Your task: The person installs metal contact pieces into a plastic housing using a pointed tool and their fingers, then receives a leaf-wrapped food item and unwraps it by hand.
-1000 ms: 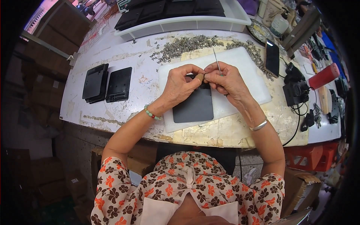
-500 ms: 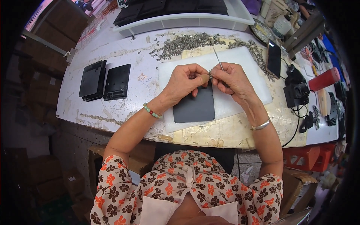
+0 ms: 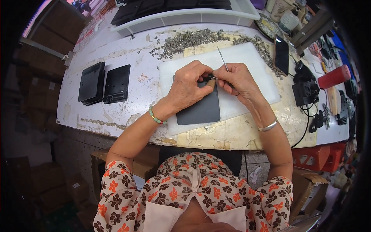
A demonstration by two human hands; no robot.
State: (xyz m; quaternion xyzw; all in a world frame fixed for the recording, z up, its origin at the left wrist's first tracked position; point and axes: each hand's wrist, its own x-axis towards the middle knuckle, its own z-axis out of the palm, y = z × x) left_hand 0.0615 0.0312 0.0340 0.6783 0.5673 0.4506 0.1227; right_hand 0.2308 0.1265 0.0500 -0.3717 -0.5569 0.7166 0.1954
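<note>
Both my hands meet above the far end of a flat black panel [image 3: 198,106], which lies on a white foam sheet [image 3: 249,85]. My left hand [image 3: 189,83] pinches a small metal part [image 3: 209,77] between thumb and fingers; most of it is hidden. A tan cover sits on the left thumb tip. My right hand [image 3: 236,78] is closed on a thin metal rod-like tool [image 3: 222,57], whose bare end points up and away. Its fingertips touch or nearly touch the small part. The tool's other end is hidden in the hand.
Many small metal parts [image 3: 189,41] are heaped beyond the foam sheet. Black casings [image 3: 117,84] lie at the left, some stacked. A white tray [image 3: 185,20] of black panels stands at the back. At the right are a phone [image 3: 281,55], black adapter [image 3: 305,92] and red cylinder [image 3: 334,77].
My left thumb has drawn down from the fingers, showing more of the dark gap between them. My right hand stays close beside it with the rod. The whole view has shifted slightly.
</note>
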